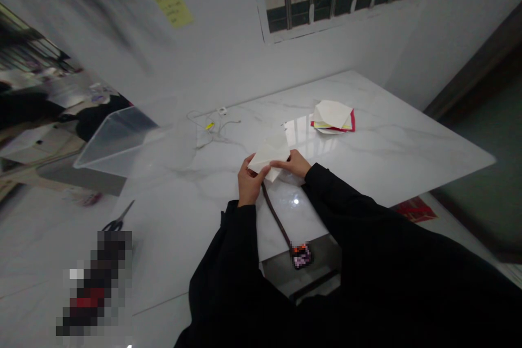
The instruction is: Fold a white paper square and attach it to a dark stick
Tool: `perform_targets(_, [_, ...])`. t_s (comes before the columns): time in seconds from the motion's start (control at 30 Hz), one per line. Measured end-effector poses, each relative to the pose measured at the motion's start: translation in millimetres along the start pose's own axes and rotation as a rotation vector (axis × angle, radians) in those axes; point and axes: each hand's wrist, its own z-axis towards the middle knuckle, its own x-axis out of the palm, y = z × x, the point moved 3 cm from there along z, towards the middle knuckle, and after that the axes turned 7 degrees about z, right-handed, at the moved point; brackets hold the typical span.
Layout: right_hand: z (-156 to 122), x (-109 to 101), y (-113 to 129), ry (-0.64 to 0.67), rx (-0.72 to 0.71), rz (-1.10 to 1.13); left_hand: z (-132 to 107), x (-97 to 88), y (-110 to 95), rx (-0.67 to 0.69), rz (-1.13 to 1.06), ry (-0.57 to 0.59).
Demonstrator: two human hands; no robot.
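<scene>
A folded sheet of white paper (271, 154) is held just above the marble-patterned white table (212, 196). My left hand (248, 184) is closed on its left side, with the thumb on the near edge. Gripping the right side, my right hand (298, 163) lays its thumb along the same edge. One pointed flap of the paper hangs below the thumbs. A dark brown strap (276, 215) runs from beneath my hands to the table's front edge, where a pixelated patch covers its end.
Beyond my right hand lies a stack of folded papers (332, 115) with red and yellow edges. A thin white cable (218, 131) lies at the back. On the left are scissors (117, 222) and a clear plastic bin (116, 141). A yellow note (173, 8) sticks to the wall.
</scene>
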Motion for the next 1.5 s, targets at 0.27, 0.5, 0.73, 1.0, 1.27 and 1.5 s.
perform_targets(0.27, [-1.8, 0.9, 1.7, -0.052, 0.021, 0.058, -3.0, 3.1, -4.4, 0.02, 0.033, 0.026])
perform_targets(0.5, [-3.1, -2.7, 7.1, -0.194, 0.057, 0.102, -5.7, 7.8, -12.6, -0.051, 0.088, 0.147])
perform_targets(0.73, [-5.8, -2.7, 11.6, -0.23, 0.056, 0.106, -7.5, 7.9, -15.9, -0.028, 0.197, 0.196])
perform_targets(1.0, [-5.7, -4.3, 11.9, -0.265, 0.072, 0.11, -8.9, 10.7, -15.7, -0.022, 0.196, 0.186])
perform_targets(1.27, [-8.3, 5.5, 5.3, -0.221, 0.089, 0.147, -6.5, 12.0, -17.0, -0.022, 0.17, 0.219])
perform_targets(1.5, [-8.3, 8.1, 3.4, -0.225, 0.057, 0.238, -6.6, 12.1, -16.0, -0.022, 0.172, 0.217])
